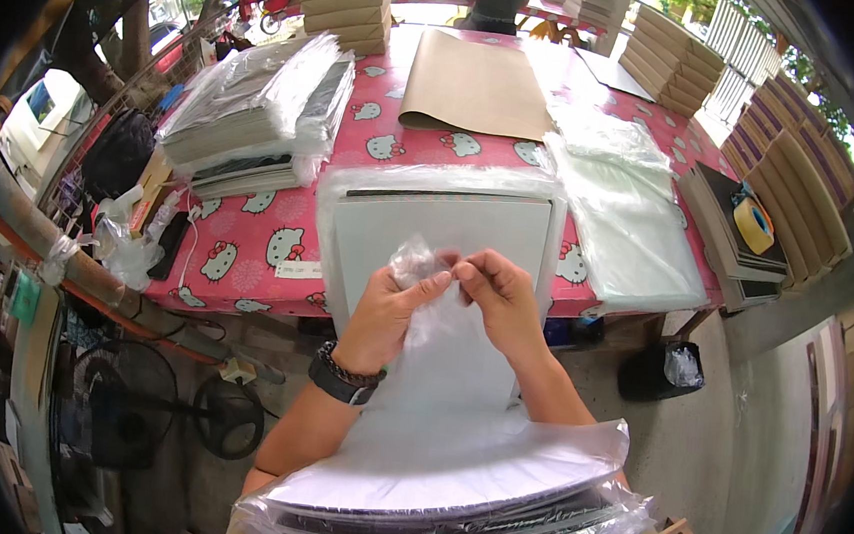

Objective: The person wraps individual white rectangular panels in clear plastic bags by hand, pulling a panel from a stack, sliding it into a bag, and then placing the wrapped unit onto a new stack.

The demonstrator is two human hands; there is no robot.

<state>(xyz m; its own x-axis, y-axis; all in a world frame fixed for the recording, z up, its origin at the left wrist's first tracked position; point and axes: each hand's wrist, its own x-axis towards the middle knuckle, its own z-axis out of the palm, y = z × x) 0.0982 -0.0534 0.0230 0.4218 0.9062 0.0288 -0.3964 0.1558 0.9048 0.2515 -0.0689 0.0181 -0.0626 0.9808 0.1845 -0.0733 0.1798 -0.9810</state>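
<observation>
My left hand is closed on crumpled clear plastic film, which bunches up between thumb and fingers. My right hand is closed in a pinch right beside it, with its fingertips on the film's edge. Beneath both hands, a pale flat board with a dark far edge lies on clear plastic at the table's near side. Closer to my body, a stack of plastic-wrapped flat sheets rests on my lap. My left wrist carries a black watch and a dark bracelet.
A pink patterned tablecloth covers the table. Wrapped stacks stand left, brown paper lies far, and clear plastic bags lie right. A tape roll sits on dark boards. A fan and a black bin stand below.
</observation>
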